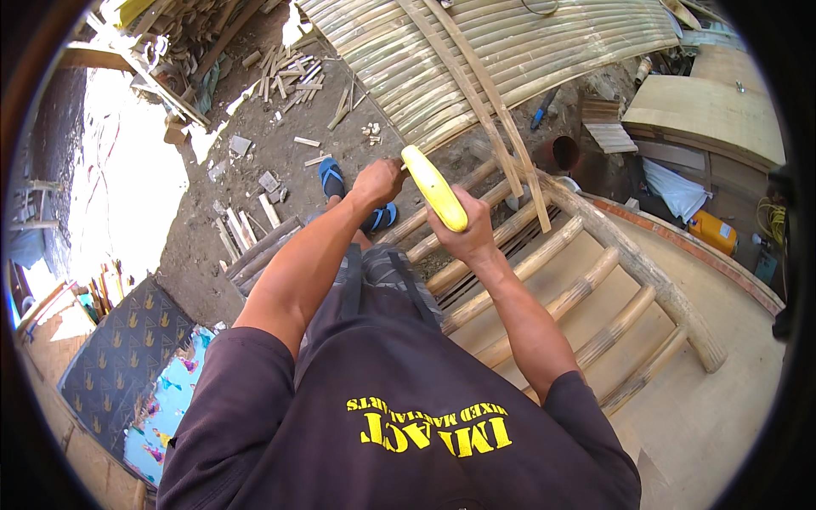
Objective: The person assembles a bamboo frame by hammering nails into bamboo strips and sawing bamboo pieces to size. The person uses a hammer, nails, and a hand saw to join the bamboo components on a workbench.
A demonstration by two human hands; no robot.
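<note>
My right hand (470,234) is wrapped around a long, rounded yellow hand tool (433,189). I cannot tell its exact kind from above. It is held in the air in front of my body, tilted with its far end toward the left. My left hand (378,181) is closed in a pinch right beside that far end. Whatever the fingers hold there is hidden or too small to make out. Under and beyond my right hand lies a ladder-like frame of round wooden poles (571,297), with a thick side pole and several rungs.
A bamboo-slat panel (510,76) spans the far side, with two long wooden strips (484,93) lying across it. Wood offcuts (293,81) litter the dirt ground at far left. My feet wear blue slippers (331,174). A yellow-orange container (712,232) stands at right.
</note>
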